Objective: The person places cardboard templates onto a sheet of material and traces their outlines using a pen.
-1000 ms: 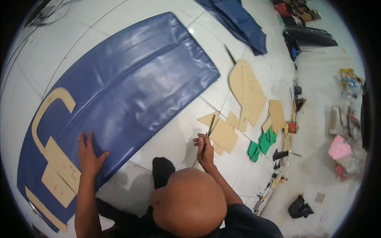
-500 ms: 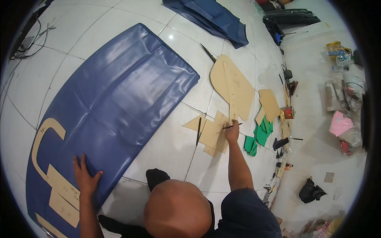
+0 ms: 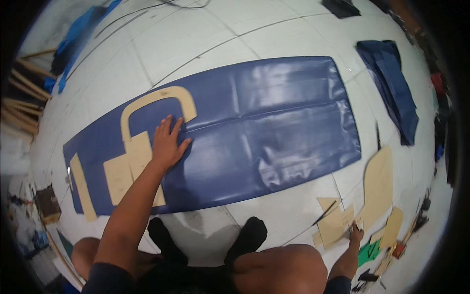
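Observation:
My left hand (image 3: 170,143) rests palm down on a folded blue vinyl sheet (image 3: 293,122), fingers spread. Its fingertips lie close to the end of a hook-shaped tan card template (image 3: 157,94). Beside the wrist are two roughly rectangular templates (image 3: 115,179), partly under my forearm. A narrow template strip (image 3: 83,188) lies at the sheet's left end. Off to the right, my right hand (image 3: 356,232) is closed at a small pile of card templates (image 3: 333,223). A dark pen (image 3: 361,229) shows only slightly at its fingers. The large rounded template (image 3: 380,179) lies just beyond.
A dark thin bar (image 3: 325,212) crosses the card pile. Green fabric (image 3: 368,252) and another template (image 3: 391,228) lie right of my hand. More folded blue material (image 3: 391,90) is at the far right. My socked feet (image 3: 248,237) stand at the sheet's near edge.
The view has swung left, so the sheet now lies across the middle. My left hand is nearer the hook template's end. My right hand remains by the card pile.

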A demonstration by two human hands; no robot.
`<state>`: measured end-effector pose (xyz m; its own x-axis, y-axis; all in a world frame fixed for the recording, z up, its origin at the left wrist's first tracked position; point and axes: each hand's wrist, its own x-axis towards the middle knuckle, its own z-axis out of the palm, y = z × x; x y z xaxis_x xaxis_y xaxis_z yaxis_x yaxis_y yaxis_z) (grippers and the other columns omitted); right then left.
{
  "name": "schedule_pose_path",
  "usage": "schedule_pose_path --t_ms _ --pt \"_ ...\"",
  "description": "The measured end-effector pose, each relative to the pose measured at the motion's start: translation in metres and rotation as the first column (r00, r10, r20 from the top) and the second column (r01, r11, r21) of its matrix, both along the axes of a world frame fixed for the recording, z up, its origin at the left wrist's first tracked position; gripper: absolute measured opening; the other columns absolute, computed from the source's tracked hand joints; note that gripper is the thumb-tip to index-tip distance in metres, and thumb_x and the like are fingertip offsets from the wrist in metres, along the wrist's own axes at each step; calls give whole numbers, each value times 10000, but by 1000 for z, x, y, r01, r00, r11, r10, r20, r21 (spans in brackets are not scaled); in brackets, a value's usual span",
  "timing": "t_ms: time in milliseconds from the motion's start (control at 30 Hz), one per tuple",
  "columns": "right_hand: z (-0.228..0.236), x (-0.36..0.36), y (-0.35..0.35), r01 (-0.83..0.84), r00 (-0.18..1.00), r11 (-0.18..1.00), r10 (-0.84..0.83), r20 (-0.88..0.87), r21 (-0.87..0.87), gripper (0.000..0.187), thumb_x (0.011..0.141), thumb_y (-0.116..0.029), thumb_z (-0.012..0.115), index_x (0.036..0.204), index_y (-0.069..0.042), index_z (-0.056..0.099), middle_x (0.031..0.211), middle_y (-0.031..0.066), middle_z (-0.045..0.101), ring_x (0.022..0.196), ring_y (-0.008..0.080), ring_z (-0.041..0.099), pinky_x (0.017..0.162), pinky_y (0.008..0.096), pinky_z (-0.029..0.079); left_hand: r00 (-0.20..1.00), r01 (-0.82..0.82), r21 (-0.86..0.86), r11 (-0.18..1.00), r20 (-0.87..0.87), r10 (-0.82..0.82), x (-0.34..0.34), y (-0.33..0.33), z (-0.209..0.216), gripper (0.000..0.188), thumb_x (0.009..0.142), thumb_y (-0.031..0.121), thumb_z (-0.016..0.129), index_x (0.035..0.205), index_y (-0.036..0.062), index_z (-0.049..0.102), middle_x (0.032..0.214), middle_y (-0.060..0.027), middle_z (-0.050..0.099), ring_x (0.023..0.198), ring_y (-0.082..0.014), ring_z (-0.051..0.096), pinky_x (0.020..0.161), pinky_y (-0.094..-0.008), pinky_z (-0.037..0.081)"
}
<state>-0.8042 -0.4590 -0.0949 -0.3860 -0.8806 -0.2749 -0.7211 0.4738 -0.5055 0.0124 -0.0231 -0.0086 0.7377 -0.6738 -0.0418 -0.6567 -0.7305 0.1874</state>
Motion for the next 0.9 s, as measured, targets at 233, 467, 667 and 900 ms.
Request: schedule_pose_path --t_ms 233,467,667,900 --pt "37 28 0 132 955 991 -127 267 -2 501 857 -347 868 1147 -78 561 1003 49 645 867 167 616 651 348 497 993 -49 178 983 -99 67 29 2 -5 703 996 562 547 1544 132 447 1601 -202 384 1492 -388 351 1232 -582 220" --pt "147 202 33 -198 943 866 296 153 -459 354 1021 -402 661 1209 -110 594 1060 6 644 863 108 598 604 261 442 995 -103 78 992 1 104 20 14 -14 676 989 507 591 1522 110 467 1583 -245 380 1476 -435 346 1229 -592 219" --pt "262 356 82 -291 700 707 617 360 -645 434 1042 -382 603 1302 -36 567 1094 59 630 888 123 582 659 270 474 997 -28 -63 998 -68 23 1 -17 -19 687 991 465 607 1568 147 412 1629 -254 309 1512 -449 288 1242 -571 214" --pt "183 446 147 -314 416 834 551 724 -454 377 1013 -270 627 1303 -46 536 1192 99 625 1118 209 619 971 373 519 989 115 61 991 -98 -109 16 -24 -20 641 1008 494 556 1548 165 449 1639 -214 321 1530 -399 284 1250 -569 195"
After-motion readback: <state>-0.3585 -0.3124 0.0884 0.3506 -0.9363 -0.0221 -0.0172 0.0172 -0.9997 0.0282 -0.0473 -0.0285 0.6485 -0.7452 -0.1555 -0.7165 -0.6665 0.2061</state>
